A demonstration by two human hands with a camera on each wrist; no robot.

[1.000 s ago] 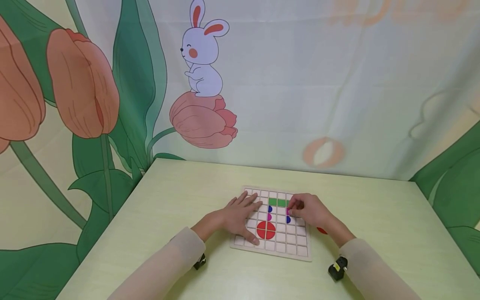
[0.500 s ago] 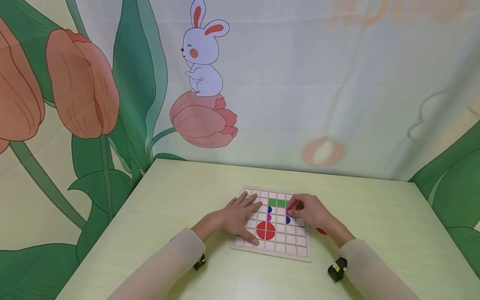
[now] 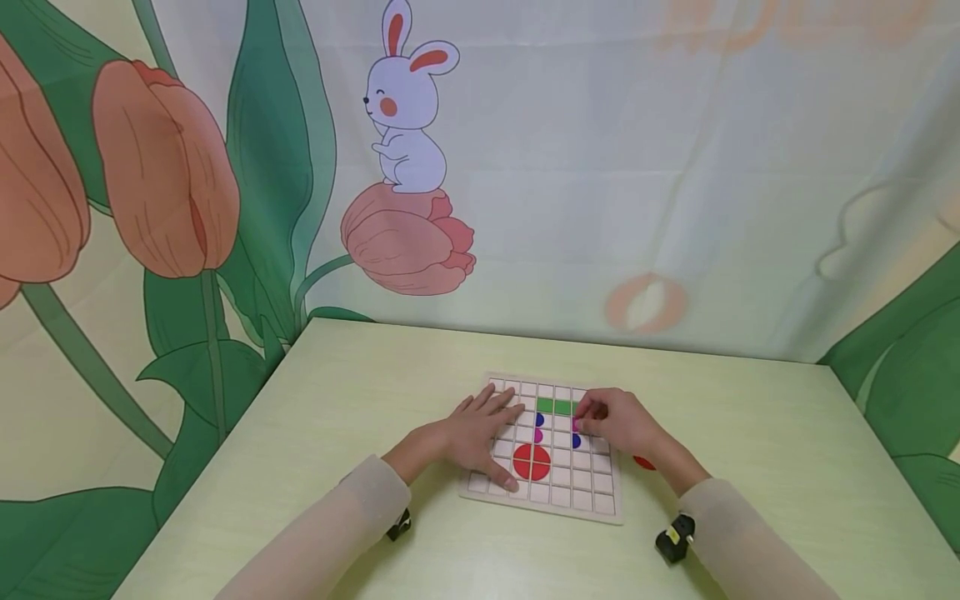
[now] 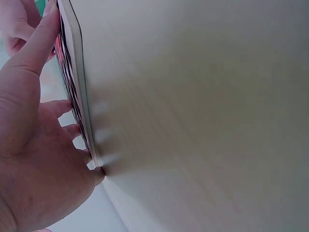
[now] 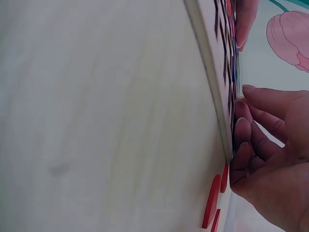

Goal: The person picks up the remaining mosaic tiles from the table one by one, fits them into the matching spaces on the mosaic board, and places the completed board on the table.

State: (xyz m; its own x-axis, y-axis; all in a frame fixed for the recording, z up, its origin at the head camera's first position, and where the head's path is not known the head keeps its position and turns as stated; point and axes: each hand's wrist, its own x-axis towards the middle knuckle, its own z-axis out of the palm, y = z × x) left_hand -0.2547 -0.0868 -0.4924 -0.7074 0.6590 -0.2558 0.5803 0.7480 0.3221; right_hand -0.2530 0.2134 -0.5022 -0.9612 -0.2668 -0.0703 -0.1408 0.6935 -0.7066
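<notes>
A pale wooden grid board [image 3: 561, 493] lies flat on the table, with coloured pieces in some of its squares. My left hand [image 3: 478, 435] rests on the board's left side, fingers spread and straight. Over the right side, my right hand [image 3: 621, 418] pinches a small pink piece [image 3: 576, 425] between thumb and fingers, low at the board's surface. A blue half-circle [image 3: 576, 441] sits just below that piece. Green squares [image 3: 553, 406] run along an upper row, partly hidden by the right hand. Further left are another blue piece [image 3: 539, 419], a pink half-circle [image 3: 537, 436] and a red circle [image 3: 532, 462] of quarter pieces.
Loose red pieces [image 5: 211, 200] lie on the table beside the board's right edge, mostly covered by the right forearm in the head view. Behind the pale table [image 3: 390, 367] hangs a cloth [image 3: 540, 183] printed with tulips and a rabbit.
</notes>
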